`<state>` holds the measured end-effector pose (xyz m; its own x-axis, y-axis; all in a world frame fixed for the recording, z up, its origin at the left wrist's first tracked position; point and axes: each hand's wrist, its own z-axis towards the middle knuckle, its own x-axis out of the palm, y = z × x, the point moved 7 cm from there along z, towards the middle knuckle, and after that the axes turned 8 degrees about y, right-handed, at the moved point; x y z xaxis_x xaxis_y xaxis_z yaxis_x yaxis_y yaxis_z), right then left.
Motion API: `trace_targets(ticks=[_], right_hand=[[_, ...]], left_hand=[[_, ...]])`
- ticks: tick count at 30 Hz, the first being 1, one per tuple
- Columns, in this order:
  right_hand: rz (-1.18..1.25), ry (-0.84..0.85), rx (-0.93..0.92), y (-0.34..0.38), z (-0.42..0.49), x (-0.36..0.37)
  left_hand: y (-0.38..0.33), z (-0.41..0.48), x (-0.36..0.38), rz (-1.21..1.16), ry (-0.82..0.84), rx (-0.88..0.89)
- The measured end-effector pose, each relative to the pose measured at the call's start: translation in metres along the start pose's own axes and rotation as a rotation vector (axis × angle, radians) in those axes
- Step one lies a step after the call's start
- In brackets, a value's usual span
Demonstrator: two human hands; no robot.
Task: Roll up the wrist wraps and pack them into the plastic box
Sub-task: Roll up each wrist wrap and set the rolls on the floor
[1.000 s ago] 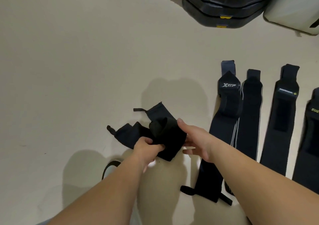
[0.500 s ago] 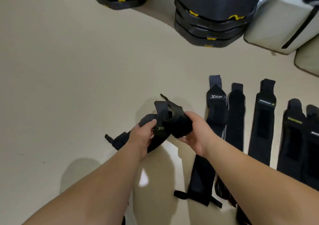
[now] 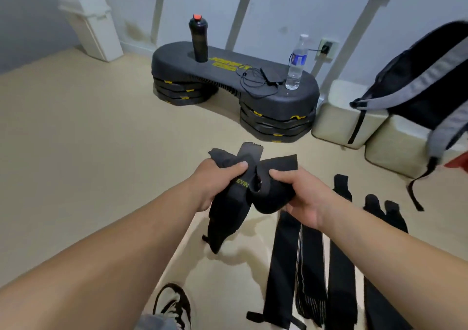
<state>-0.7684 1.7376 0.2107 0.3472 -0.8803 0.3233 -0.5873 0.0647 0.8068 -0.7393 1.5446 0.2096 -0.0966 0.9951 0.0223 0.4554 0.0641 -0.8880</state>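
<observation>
**A:** How is it held?

**B:** Both hands are closed on one wrist wrap (image 3: 263, 203), lifted off the floor (image 3: 76, 177). The left hand (image 3: 217, 180) bunches its flat end, thumb pressed on top. The right hand (image 3: 298, 198) pinches the rolled bulge between thumb and fingers. A loose tail (image 3: 220, 238) hangs below the left grip.

**A:** What could go wrong?

**B:** The roll looks slack and the cloth is crossed and twisted between the two grips. If the right pinch eases, I'd expect the coil to spring open. Winding over that twist would likely give a lumpy roll that packs badly. The hanging tail could also snag or fold under.

**A:** Room to move?

**B:** Plenty ahead of the grip and out to the left, where there's only floor. Just below and right of the right hand lie the flat wraps (image 3: 286, 266), so a dropped roll would land among them. A shoe (image 3: 174, 304) sits under the left forearm. The step platform (image 3: 228, 76) and backpack (image 3: 417, 81) are well beyond reach.

**A:** And the plastic box?

**B:** I can't pick it out here.
</observation>
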Motion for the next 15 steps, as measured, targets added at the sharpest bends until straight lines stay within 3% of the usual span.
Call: trace_targets(ticks=[5,15], right_hand=[[-0.040,-0.051,-0.047,0.035,-0.058,0.001],[-0.040,-0.312,-0.141,0.035,-0.130,-0.049]], left_hand=[[-0.062,-0.055,0.043,0.210,0.053,0.120],[-0.099,-0.127,0.123,0.169,0.082,0.315]])
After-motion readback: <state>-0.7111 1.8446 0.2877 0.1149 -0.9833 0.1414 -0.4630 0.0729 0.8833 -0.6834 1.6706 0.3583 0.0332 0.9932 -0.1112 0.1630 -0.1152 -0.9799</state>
